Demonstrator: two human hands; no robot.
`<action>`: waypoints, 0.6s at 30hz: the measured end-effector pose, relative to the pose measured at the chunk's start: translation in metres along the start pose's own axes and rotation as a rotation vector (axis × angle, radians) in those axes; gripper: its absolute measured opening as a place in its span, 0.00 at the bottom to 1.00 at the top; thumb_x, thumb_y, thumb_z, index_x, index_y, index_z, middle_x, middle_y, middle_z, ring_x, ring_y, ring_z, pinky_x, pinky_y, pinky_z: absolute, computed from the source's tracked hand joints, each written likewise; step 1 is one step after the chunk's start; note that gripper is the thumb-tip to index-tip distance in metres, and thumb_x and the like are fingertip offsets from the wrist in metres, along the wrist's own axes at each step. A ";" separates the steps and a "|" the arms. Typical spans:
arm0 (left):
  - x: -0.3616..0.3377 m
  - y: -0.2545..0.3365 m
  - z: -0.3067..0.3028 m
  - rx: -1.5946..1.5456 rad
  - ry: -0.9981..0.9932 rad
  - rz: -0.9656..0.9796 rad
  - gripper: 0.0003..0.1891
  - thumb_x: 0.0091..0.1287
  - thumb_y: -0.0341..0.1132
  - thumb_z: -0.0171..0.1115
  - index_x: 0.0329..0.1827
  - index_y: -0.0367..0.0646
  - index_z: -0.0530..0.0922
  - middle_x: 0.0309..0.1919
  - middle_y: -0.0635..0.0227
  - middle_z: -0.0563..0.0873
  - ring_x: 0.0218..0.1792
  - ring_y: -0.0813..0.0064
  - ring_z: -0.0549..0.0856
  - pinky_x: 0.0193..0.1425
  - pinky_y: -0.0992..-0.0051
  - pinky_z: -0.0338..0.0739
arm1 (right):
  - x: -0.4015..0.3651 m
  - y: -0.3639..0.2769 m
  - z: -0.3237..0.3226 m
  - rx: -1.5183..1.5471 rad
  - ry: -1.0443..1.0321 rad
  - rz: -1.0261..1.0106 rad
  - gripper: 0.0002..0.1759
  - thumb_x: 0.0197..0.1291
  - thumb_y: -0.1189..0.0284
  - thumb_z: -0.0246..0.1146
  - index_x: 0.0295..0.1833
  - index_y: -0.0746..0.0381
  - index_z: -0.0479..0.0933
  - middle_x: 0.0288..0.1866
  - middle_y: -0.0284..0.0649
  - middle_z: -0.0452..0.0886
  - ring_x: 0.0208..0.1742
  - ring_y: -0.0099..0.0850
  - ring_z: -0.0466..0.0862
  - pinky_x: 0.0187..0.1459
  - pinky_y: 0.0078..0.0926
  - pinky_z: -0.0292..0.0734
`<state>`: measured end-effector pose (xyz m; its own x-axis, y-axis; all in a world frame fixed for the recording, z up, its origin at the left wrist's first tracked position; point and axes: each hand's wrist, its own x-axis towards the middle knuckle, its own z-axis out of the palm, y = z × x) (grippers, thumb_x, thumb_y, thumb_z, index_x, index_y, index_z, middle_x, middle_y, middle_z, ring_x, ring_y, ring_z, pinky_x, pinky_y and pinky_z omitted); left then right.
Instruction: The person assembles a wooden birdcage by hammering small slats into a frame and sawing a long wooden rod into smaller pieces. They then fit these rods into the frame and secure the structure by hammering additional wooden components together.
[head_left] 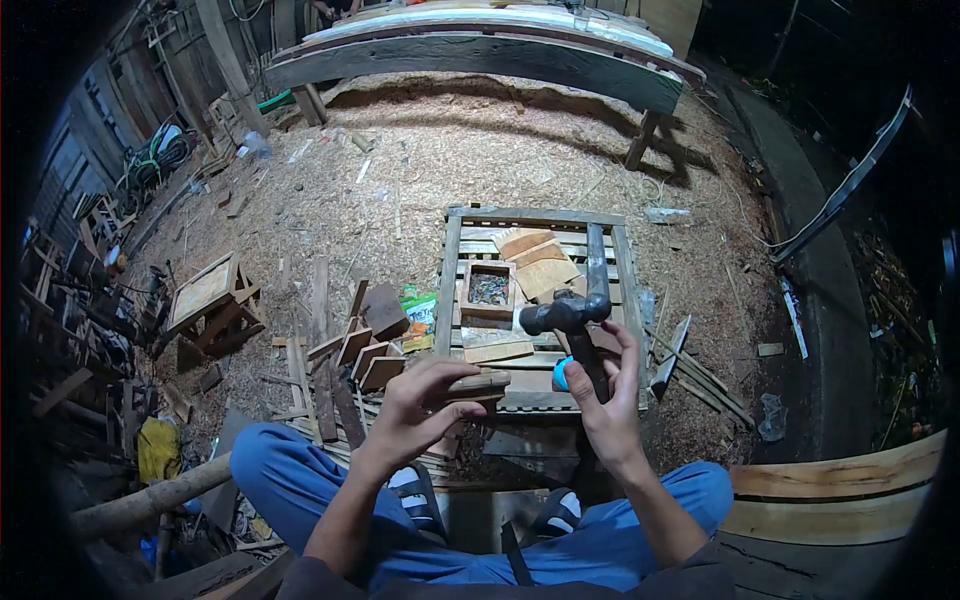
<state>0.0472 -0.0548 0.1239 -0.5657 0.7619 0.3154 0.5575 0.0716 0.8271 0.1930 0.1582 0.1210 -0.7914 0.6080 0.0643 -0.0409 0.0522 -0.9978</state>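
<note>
My left hand (415, 405) grips a small wooden piece (480, 384) between thumb and fingers, above the near edge of a slatted wooden frame (452, 260). To its right, my right hand (608, 400) is wrapped round the handle of a dark hammer (567, 314), its head pointing up and away from me. A bright blue round object (562, 373) shows beside my right thumb. Beyond the hands, a square wooden box (489, 290) with small metal bits inside rests on the frame, next to thin wooden boards (538, 262).
Wood offcuts (380, 365) and a green packet (420, 315) lie left of the frame. A small wooden stool (205, 292) stands farther left. A long workbench (480, 60) crosses the back. Shavings cover the ground (400, 180). Planks (840, 485) lie at the right.
</note>
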 end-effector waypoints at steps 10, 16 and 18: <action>0.010 -0.020 0.007 -0.054 0.045 0.019 0.19 0.63 0.30 0.78 0.57 0.37 0.86 0.50 0.57 0.91 0.51 0.64 0.91 0.57 0.69 0.84 | -0.001 -0.023 -0.007 -0.240 0.006 -0.028 0.20 0.73 0.74 0.69 0.66 0.68 0.77 0.54 0.44 0.88 0.54 0.28 0.87 0.58 0.29 0.80; 0.011 -0.029 0.002 -0.130 0.041 0.001 0.20 0.63 0.30 0.80 0.57 0.37 0.85 0.47 0.58 0.90 0.52 0.66 0.90 0.58 0.70 0.83 | -0.002 -0.032 -0.004 -0.371 -0.012 -0.136 0.18 0.70 0.77 0.71 0.61 0.67 0.76 0.52 0.45 0.89 0.53 0.29 0.88 0.56 0.31 0.82; 0.009 -0.028 0.004 -0.186 0.034 0.018 0.20 0.62 0.29 0.80 0.56 0.37 0.85 0.45 0.59 0.90 0.51 0.66 0.89 0.56 0.70 0.83 | -0.002 -0.045 -0.001 -0.362 -0.018 -0.146 0.19 0.70 0.77 0.72 0.62 0.67 0.75 0.52 0.45 0.89 0.54 0.30 0.89 0.55 0.30 0.83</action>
<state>0.0287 -0.0470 0.1020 -0.5790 0.7394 0.3436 0.4476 -0.0639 0.8919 0.1972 0.1559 0.1656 -0.8040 0.5594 0.2016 0.0615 0.4154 -0.9075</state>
